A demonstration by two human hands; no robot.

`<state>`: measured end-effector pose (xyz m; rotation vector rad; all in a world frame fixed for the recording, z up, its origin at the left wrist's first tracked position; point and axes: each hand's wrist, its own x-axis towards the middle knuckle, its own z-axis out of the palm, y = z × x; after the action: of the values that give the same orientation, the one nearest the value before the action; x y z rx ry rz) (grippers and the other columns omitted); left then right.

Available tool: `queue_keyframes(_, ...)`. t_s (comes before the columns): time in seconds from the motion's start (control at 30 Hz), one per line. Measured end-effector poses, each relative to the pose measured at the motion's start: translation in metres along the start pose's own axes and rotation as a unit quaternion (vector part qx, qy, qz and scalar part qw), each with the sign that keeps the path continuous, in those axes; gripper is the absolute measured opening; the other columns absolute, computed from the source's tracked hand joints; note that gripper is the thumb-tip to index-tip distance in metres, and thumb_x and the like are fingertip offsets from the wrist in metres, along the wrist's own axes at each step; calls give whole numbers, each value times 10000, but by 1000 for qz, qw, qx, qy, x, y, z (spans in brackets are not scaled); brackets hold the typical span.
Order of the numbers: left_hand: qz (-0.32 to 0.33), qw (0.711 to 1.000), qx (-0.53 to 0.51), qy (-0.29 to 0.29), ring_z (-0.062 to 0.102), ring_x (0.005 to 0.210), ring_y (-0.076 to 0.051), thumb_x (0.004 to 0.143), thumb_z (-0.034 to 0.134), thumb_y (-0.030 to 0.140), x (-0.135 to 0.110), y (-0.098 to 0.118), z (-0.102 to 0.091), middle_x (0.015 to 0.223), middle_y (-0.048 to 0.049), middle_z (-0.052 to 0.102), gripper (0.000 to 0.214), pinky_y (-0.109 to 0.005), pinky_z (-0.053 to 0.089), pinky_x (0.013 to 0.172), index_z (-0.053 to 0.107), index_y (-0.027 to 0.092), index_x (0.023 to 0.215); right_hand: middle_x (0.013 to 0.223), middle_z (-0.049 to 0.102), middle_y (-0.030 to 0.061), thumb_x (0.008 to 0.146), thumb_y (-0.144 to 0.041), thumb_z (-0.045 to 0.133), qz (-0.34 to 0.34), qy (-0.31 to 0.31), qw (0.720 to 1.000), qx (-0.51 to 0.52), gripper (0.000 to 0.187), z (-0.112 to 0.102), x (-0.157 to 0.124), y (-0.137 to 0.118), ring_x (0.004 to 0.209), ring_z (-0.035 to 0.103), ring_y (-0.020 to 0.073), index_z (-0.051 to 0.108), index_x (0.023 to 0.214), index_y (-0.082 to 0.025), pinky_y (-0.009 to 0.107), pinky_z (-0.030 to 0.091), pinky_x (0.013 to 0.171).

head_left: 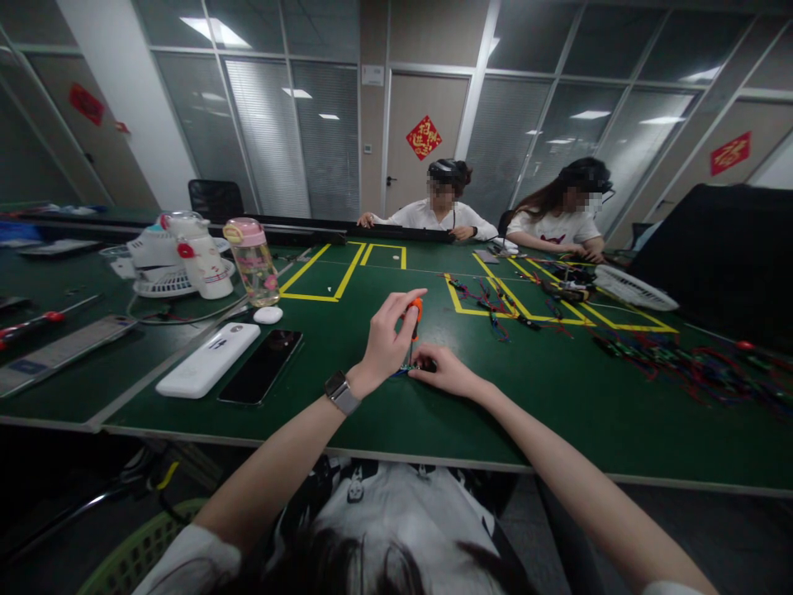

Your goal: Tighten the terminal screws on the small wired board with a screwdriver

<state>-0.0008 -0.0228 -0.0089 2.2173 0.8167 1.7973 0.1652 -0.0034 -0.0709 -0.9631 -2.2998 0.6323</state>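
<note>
My left hand (387, 335) is closed around a small screwdriver with an orange handle (417, 312), held upright with its tip down on the green table (557, 397). My right hand (443, 370) lies low on the table just to the right, fingers pinched on a small dark part with coloured wires (414, 367) under the tip. A grey watch (341, 392) sits on my left wrist.
A white power bank (207, 359), a black phone (261, 365) and a white earbud case (268, 315) lie to the left. Behind them stand a pink-lidded bottle (252, 261) and a white fan (170, 256). Wire bundles (681, 359) spread at right. Two people sit across the table.
</note>
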Motion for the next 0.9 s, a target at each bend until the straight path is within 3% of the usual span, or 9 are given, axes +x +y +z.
queue_keyframes(0.9, -10, 1000, -15, -7, 586, 927, -153, 988, 413, 215, -1, -1, 1, 1050, -50, 627, 291, -263, 464, 788, 582, 213, 1224, 697, 536, -17, 782, -193, 674, 0, 1, 1000, -9, 70, 0, 0, -2, 629, 480, 122, 614, 805, -165, 242, 374, 604)
